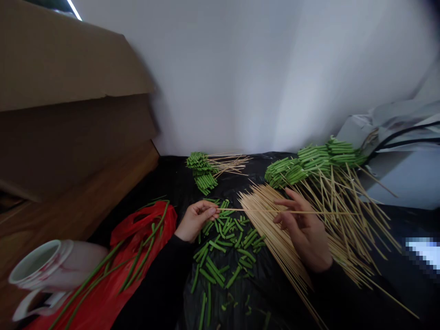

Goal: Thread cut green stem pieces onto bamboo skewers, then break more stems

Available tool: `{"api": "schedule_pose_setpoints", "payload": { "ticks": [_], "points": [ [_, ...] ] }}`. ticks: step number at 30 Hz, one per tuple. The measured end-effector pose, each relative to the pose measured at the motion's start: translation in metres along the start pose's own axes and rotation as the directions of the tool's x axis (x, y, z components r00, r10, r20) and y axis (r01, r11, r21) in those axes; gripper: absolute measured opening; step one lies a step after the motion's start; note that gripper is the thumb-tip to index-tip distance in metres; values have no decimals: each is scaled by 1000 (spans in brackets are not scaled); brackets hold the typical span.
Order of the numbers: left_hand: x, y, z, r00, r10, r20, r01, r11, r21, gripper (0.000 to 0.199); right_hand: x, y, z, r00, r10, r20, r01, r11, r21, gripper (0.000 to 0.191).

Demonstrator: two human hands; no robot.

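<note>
My left hand [193, 222] pinches one end of a thin wooden skewer [254, 210] held level above the black plastic sheet. The skewer runs across to my right hand [309, 234], whose thumb and fingers are apart around it without a visible grip. Beneath my right hand lies a thick bundle of bare skewers [271, 229]. Cut green bean pieces [223, 233] are scattered below and between my hands. Skewered rows of green bean pieces [314, 160] are piled at the back right, and a smaller pile of skewered beans [202, 172] sits farther back in the middle.
On the left, a red plastic bag [137, 238] holds long green beans, beside a white mug [57, 263]. A cardboard box [68, 64] stands at the far left above the wooden floor [137, 174]. White wall behind; a pale box [398, 178] at right.
</note>
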State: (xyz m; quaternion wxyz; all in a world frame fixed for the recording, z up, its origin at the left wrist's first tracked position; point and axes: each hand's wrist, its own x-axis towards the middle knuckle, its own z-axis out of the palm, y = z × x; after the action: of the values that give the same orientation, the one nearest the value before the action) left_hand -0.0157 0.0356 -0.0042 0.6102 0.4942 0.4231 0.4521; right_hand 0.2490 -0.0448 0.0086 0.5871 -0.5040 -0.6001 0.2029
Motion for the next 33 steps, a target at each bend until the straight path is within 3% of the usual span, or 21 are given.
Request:
{"api": "schedule_pose_setpoints", "payload": {
  "ticks": [4, 8, 10, 12, 15, 18, 21, 25, 29, 33],
  "points": [
    [1, -4, 0, 998, 66, 15, -67, 993, 92, 36, -2, -15, 0, 994, -14, -109, 24, 996, 86, 28],
    [4, -3, -8, 985, 132, -111, -114, 982, 152, 46, -4, -18, -3, 937, -282, -208, 237, 947, -216, 31],
    [6, 1, -14, 969, 158, -190, -110, 965, 238, 41, -6, -15, -4, 861, -487, -146, 406, 832, -378, 43],
    [6, 5, -21, 951, 199, -235, -113, 936, 335, 38, -8, -11, -6, 748, -663, -24, 570, 661, -488, 52],
    [6, 11, -29, 943, 253, -218, -122, 868, 482, 34, -12, -11, -7, 645, -741, 186, 679, 443, -586, 45],
    [5, 13, -35, 957, 263, -125, -129, 768, 627, 27, -15, -14, -5, 595, -738, 320, 742, 350, -572, 43],
    [3, 12, -38, 976, 217, 5, -149, 658, 738, 21, -19, -13, 1, 627, -645, 437, 749, 344, -566, 47],
    [-1, 11, -37, 982, 119, 144, -185, 490, 852, 16, -23, -5, 11, 751, -483, 451, 633, 329, -701, 43],
    [-3, 12, -36, 983, 48, 177, -181, 403, 897, 12, -29, 3, 18, 833, -341, 436, 541, 331, -773, 26],
    [-4, 14, -37, 981, -25, 194, -173, 350, 921, 12, -34, 7, 23, 861, -188, 473, 508, 367, -779, 24]
  ]
}}
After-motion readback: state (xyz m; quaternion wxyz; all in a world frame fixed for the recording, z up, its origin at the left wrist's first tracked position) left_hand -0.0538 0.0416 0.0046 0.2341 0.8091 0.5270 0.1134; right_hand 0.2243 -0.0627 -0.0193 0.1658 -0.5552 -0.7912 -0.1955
